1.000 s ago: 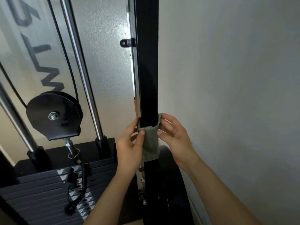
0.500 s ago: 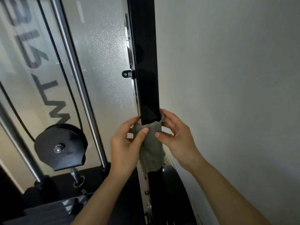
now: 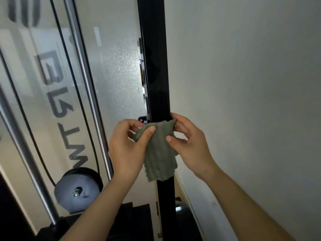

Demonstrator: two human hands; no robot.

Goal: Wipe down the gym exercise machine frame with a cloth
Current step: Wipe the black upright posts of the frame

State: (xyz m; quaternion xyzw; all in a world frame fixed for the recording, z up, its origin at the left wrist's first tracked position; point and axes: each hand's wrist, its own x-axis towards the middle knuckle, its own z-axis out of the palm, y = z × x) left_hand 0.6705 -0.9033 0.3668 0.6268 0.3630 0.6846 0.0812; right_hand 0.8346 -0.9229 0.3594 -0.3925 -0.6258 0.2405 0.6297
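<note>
At far left we see a black pulley [image 3: 78,190] low down, beside chrome rods [image 3: 86,84] and a frosted panel [image 3: 114,66]. Right of these, our left hand [image 3: 126,146] pinches the green cloth [image 3: 159,153] at its left edge, thumb on the front, fingers curled behind. The cloth lies between our hands, wrapped across the black post [image 3: 156,66], its lower part hanging loose. Our right hand [image 3: 189,141] grips the right edge, thumb pressing the cloth's face, fingers curled at the post's side by the wall [image 3: 243,84].
</note>
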